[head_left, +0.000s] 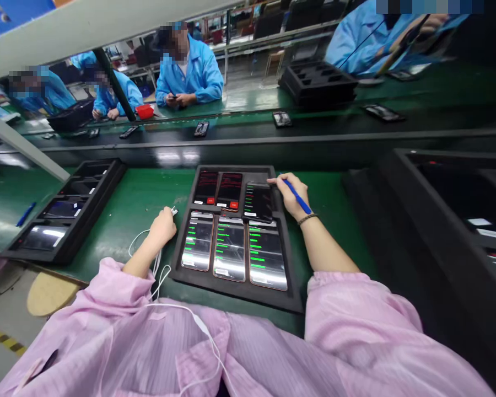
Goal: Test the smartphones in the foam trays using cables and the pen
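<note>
Green bench mat (pixel 140 193), factory line. Black foam tray (pixel 231 292) sits centre, six smartphones in two rows. Near row of three phones (pixel 230 248) shows green text lines on screen; two far-left phones (pixel 219 190) show red text with a red button; writing too small to read, no brand legible. Far-right phone (pixel 258 202) shows green lines and sits slightly raised from its slot.

Right hand (pixel 291 196) rests at the tray's far right corner, fingers closed around a blue pen (pixel 297 197), fingertips touching that raised phone's top edge. Dark bead bracelet (pixel 307 219) on the wrist. Left hand (pixel 163 226) lies on the mat just left of the tray, fingers curled on a white cable plug (pixel 174 210); white cable (pixel 157 270) loops back over the pink smock sleeve (pixel 107 286).

Second black tray (pixel 66 215) with dark phones, well to the left; another blue pen (pixel 26 214) beyond it. Dark conveyor belt (pixel 248 140) behind carries loose phones. Co-workers in blue smocks (pixel 190 71) sit across. Black stacked trays (pixel 458 209) at right
</note>
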### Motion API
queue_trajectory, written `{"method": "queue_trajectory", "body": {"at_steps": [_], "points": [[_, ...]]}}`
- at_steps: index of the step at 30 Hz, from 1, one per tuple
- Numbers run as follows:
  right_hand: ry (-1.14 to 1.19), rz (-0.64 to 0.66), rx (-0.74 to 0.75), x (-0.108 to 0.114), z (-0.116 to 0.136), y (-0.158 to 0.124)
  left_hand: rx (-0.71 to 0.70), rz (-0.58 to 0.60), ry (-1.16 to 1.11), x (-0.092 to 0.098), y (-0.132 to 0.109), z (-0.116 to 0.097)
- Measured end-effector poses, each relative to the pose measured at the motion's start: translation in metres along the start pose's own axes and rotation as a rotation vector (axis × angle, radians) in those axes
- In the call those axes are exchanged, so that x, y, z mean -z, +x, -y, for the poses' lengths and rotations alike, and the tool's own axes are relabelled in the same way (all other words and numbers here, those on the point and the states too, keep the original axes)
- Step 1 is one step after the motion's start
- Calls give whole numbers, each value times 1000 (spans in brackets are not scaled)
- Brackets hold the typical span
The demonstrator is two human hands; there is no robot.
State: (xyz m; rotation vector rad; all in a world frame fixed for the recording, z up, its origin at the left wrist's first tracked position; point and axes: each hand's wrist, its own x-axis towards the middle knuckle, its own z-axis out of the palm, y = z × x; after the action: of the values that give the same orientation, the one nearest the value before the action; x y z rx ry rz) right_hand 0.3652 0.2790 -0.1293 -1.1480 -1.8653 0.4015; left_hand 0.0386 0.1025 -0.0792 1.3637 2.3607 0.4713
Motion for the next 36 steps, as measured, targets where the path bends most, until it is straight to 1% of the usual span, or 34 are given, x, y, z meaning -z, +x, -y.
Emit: {"method": "queue_trajectory", "body": {"at_steps": [3,5,6,7,8,9,10,12,14,16,17,19,21,23,25,27,30,33,36], "points": [[-5,8,-36,-4,-2,4,33,-51,-144,12,-3,-5],[-7,23,-48,-7,-3,8,-7,-30,-328,26,-16,-16],[-7,34,-50,-9,-3,11,-55,20,-483,32,-26,-24],[-5,46,-50,-11,-3,14,-116,93,-666,36,-37,-34],[-3,60,-50,-13,-3,16,-186,197,-863,37,-49,-46],[-2,74,-50,-14,-4,18,-246,303,-1003,35,-60,-59],[0,88,-49,-16,-4,20,-286,388,-1067,29,-69,-73],[1,112,-48,-19,-4,22,-322,511,-1029,9,-80,-99],[-1,127,-48,-20,-5,21,-306,578,-913,-16,-81,-118],[-3,137,-45,-20,-6,20,-295,549,-761,-39,-76,-128],[-3,140,-43,-20,-6,20,-305,508,-675,-48,-74,-130],[-6,143,-41,-20,-7,19,-353,409,-490,-60,-69,-133],[-11,142,-41,-21,-8,19,-412,342,-319,-65,-66,-135],[-16,142,-42,-21,-8,20,-450,308,-190,-67,-63,-139],[-20,144,-42,-22,-8,21,-471,294,-114,-67,-61,-142],[-25,146,-43,-22,-9,22,-493,301,-82,-69,-58,-144],[-34,148,-43,-22,-10,23,-507,319,-102,-72,-56,-145],[-45,151,-47,-22,-11,24,-473,292,-139,-76,-54,-146],[-55,157,-47,-22,-12,24,-442,276,-121,-77,-55,-147]]}}
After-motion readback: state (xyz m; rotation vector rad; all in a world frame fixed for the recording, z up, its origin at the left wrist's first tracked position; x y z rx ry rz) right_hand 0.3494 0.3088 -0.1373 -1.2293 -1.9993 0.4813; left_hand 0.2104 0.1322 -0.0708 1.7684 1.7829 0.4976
